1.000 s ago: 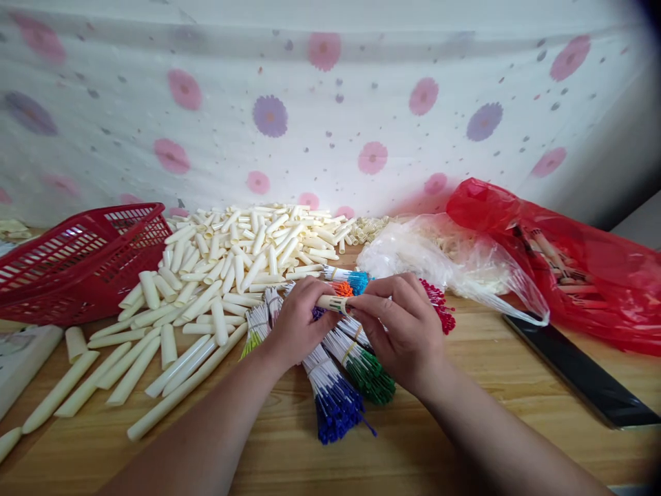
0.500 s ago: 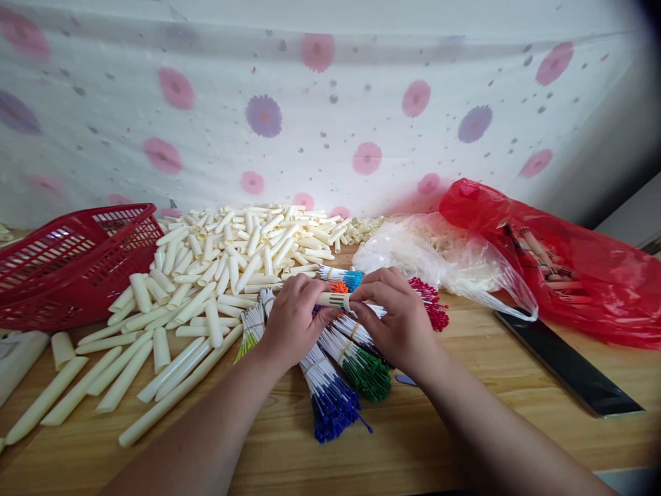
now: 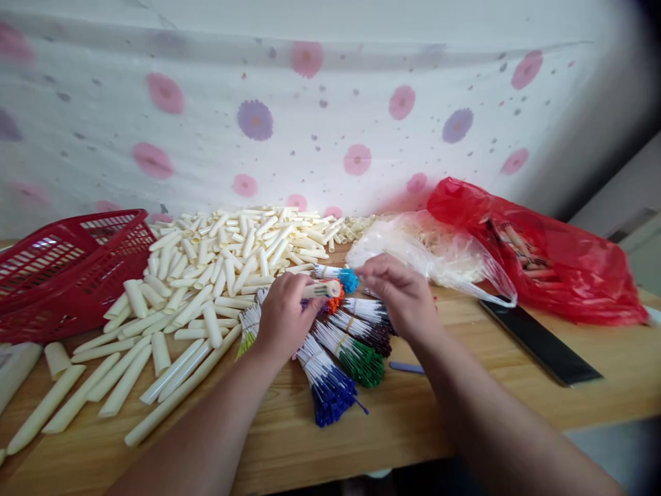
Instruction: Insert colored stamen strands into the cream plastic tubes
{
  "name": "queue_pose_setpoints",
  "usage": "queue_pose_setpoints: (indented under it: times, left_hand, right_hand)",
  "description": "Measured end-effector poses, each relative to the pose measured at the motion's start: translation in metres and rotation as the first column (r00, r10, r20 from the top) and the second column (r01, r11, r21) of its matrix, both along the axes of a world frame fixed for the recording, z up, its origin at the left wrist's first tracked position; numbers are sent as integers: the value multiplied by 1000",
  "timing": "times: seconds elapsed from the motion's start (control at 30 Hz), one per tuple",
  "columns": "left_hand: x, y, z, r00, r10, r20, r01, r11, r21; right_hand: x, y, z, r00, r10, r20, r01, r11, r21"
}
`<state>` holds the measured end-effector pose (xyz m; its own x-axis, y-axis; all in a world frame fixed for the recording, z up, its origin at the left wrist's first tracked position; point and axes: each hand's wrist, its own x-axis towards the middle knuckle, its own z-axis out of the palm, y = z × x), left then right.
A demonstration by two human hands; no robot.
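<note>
My left hand is closed round a short cream multicolour pen barrel with coloured strips near its end, which points right. My right hand is apart from the barrel, its fingers curled together; whatever they may hold is hidden. Below the hands, banded bundles of white pen refills fan out: blue-tipped refills, green-tipped refills and dark-tipped refills. Orange-tipped refills and light-blue-tipped refills lie behind the barrel. Yellow-tipped refills are partly covered by my left hand.
A heap of cream plastic tubes spreads over the left and back. A red basket stands at left. To the right lie a clear plastic bag, a red bag with parts inside, a black phone and a small purple strip.
My right hand has come off the end of the barrel and moved slightly right. The barrel's end has tilted toward me in my left hand. The view has shifted a little.
</note>
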<state>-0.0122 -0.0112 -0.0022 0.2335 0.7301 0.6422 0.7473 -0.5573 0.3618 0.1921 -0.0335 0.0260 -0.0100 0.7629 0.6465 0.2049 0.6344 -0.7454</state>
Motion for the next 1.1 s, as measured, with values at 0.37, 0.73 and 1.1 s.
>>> queue_pose_setpoints:
  times: [0.37,0.73,1.1]
  left_hand:
    - [15,-5,-5,932,-349,-99,326,925,-193]
    - [60,-14,-5,844,-386,-373,271,906,-326]
    - [55,-1,-7,943,-320,-92,299,935,-190]
  right_hand:
    - [72,-8,-51,563,-224,795,341,940,23]
    - [61,-3,-52,423,-245,872,323,940,107]
    - [106,7,7,541,-185,820,305,952,13]
